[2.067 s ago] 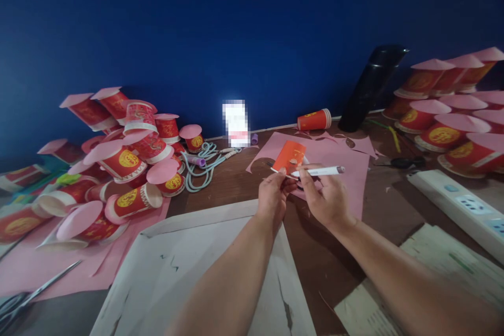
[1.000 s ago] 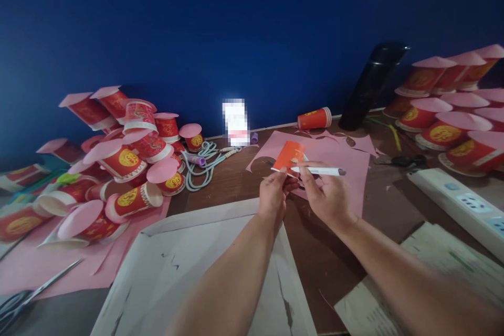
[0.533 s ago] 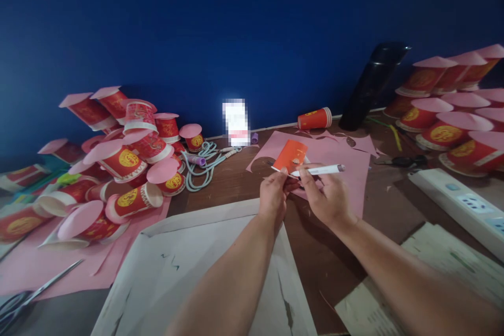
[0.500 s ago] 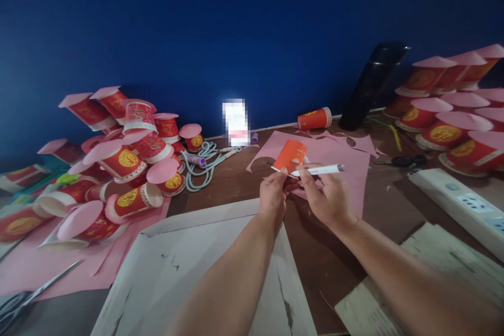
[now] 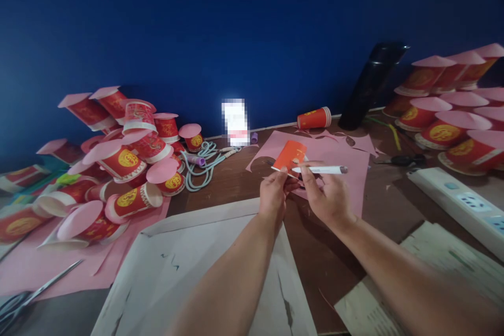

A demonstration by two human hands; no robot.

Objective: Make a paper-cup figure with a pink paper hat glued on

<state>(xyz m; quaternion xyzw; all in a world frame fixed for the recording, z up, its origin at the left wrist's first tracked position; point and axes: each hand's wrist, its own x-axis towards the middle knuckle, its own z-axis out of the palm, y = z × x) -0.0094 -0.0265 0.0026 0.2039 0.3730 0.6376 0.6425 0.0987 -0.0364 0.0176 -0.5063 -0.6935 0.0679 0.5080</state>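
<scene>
My left hand (image 5: 273,194) pinches the near edge of an orange-red paper cup (image 5: 289,155) between thumb and fingers, above the table. The cup is tilted, and part of its lower side is hidden by my fingers. My right hand (image 5: 328,197) is shut on a white pen (image 5: 325,170), which lies across the fingers with its tip pointing left at the cup's lower right side. Whether the tip touches the cup I cannot tell. Under both hands lies a pink paper sheet (image 5: 346,168) with cut-out curves.
Red cups with pink paper tops are heaped at the left (image 5: 126,165) and stand in rows at the right (image 5: 441,131). Scissors (image 5: 43,286), a white board (image 5: 189,268), a cable (image 5: 200,178), a lit screen (image 5: 235,121), stacked cups (image 5: 314,118), a black bottle (image 5: 372,86) and a power strip (image 5: 457,205) surround me.
The pen in my right hand has shifted slightly and turned a little, its back end now lower. My left hand and the cup have hardly moved.
</scene>
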